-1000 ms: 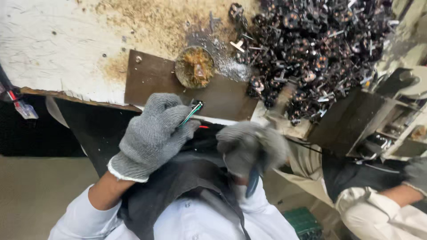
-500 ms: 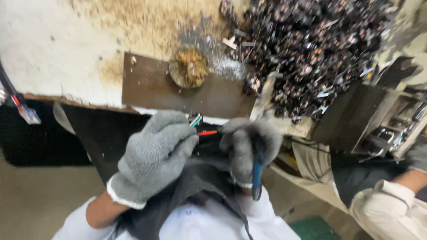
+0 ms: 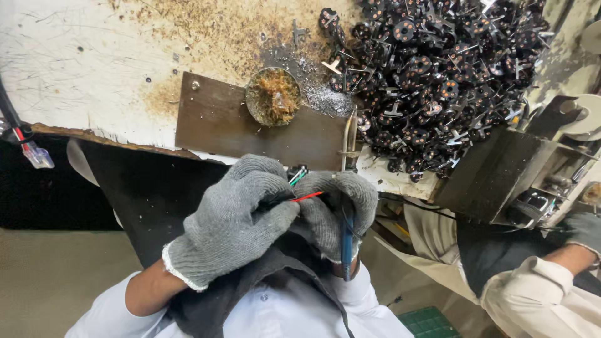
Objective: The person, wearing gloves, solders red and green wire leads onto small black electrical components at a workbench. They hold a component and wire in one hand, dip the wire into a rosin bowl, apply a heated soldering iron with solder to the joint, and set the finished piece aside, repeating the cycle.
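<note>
Two gloved hands meet below the worktable (image 3: 94, 69) edge. Pile of black parts (image 3: 451, 69) is cut off at top. Co-worker's sleeve (image 3: 538, 288) is cropped at right. L hand (image 3: 235, 219) and R hand (image 3: 335, 209) pinch thin wires (image 3: 307, 196), fingers clamped together; wire ends hidden in gloves. Blue tool (image 3: 346, 241) sits in R palm, tip not visible.

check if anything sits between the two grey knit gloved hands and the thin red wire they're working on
Nothing visible does. The left hand in its grey knit glove pinches the thin red wire directly, and the right hand meets its other end while also gripping a blue-handled tool. Exactly where the fingertips touch the wire is hidden by the gloves.
</note>
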